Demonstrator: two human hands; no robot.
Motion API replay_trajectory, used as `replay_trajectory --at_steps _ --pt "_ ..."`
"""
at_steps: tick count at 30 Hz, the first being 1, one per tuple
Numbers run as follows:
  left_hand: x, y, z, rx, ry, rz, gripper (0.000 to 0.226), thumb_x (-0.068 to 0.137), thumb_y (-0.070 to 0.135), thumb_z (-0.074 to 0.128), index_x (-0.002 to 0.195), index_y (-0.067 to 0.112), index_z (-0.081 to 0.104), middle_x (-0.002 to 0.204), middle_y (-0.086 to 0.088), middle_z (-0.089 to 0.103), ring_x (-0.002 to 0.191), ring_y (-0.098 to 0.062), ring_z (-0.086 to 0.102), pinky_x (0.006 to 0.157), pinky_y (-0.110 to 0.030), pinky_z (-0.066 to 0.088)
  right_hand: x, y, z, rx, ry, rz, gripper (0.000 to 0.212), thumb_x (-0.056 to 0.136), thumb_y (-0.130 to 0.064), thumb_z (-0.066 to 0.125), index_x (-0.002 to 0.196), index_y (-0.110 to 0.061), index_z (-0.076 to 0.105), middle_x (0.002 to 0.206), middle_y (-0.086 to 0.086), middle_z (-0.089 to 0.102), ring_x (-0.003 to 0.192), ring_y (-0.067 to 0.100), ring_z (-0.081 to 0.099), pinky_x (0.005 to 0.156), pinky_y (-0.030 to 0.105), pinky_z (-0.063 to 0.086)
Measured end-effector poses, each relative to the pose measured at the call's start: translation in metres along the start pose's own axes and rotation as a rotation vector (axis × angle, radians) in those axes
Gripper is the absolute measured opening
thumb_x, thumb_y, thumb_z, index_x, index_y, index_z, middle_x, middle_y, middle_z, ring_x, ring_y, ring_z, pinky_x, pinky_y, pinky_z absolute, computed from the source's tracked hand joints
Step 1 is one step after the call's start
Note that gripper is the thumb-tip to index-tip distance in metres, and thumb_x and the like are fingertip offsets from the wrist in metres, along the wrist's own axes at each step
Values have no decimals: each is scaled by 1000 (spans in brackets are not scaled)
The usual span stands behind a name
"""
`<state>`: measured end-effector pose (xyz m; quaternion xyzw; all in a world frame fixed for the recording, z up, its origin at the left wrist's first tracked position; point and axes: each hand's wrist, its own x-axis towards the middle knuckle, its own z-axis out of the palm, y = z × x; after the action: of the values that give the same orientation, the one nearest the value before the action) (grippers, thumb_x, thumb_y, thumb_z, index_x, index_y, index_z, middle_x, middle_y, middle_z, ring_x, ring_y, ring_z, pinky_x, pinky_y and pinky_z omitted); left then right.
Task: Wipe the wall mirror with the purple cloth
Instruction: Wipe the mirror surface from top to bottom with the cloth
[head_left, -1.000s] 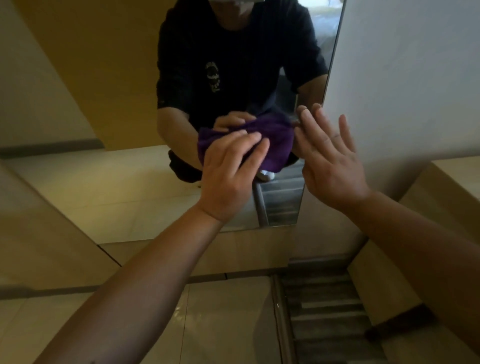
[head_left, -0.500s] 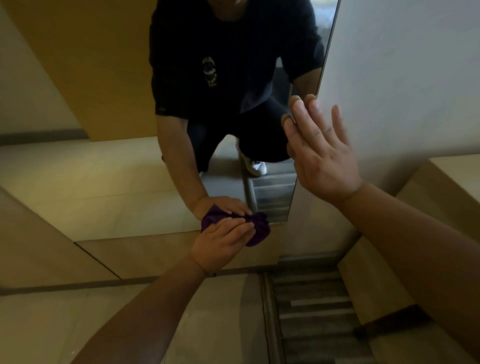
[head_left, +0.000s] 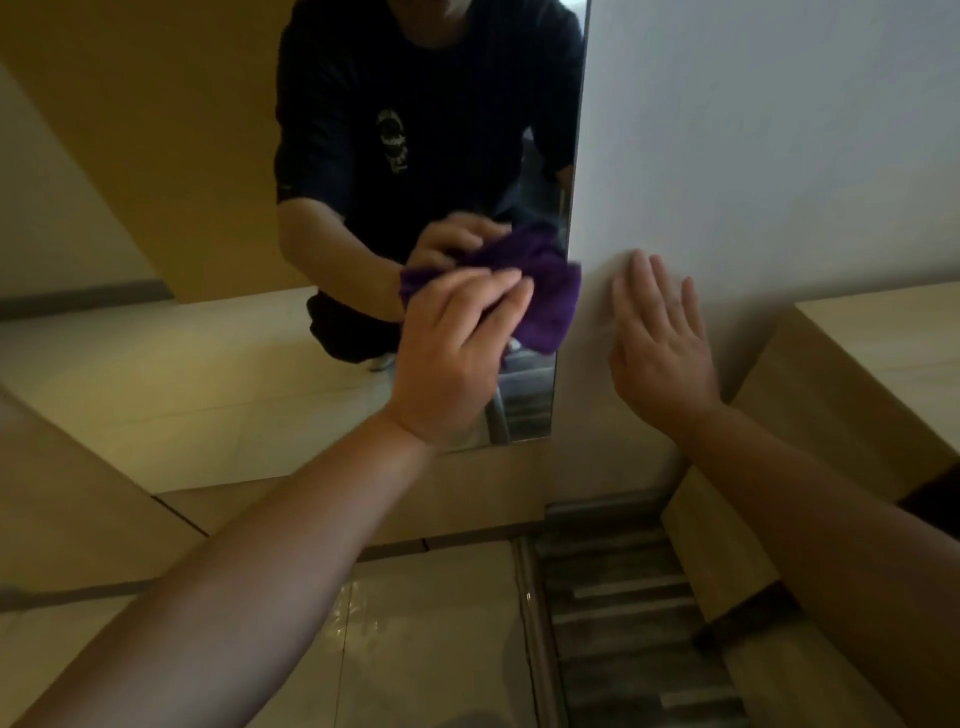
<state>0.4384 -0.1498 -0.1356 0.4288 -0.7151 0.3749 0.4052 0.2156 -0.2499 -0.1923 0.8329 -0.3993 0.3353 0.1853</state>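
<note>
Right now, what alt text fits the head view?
The left hand presses a purple cloth against the wall mirror near its right edge. The right hand rests flat on the white wall beside it.

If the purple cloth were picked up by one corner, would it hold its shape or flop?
Probably flop: the purple cloth lies bunched and creased under the left hand. It looks plush, so likely light and grippy against the mirror.

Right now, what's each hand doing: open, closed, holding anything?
Left hand: presses the purple cloth against the mirror; fingers curled over it.
Right hand: open, flat on the white wall, holding nothing.
</note>
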Motion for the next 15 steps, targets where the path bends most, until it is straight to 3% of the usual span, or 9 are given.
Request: replay_trajectory --at_steps 4,8,15 --pt "13 -10 25 155 43 172 26 97 10 66 122 11 70 124 -8 69 116 -26 64 99 -43 50 0 7 18 -20 97 -32 56 102 -13 43 154 0 27 162 20 12 152 35 6 124 52 7" --pt "-52 -7 46 172 -146 329 37 97 14 63 134 13 62 139 -6 59 130 -25 55 109 -44 41 1 14 26 -14 217 -103 55 102 -14 55 150 4 35 158 23 19 149 37 13 123 54 13" --pt "-150 10 75 97 -391 414 41 95 9 59 136 10 59 142 -6 56 133 -25 47 117 -41 28 1 16 40 -33 214 -94 58 101 -9 48 152 4 24 157 29 24 147 46 19 121 59 12"
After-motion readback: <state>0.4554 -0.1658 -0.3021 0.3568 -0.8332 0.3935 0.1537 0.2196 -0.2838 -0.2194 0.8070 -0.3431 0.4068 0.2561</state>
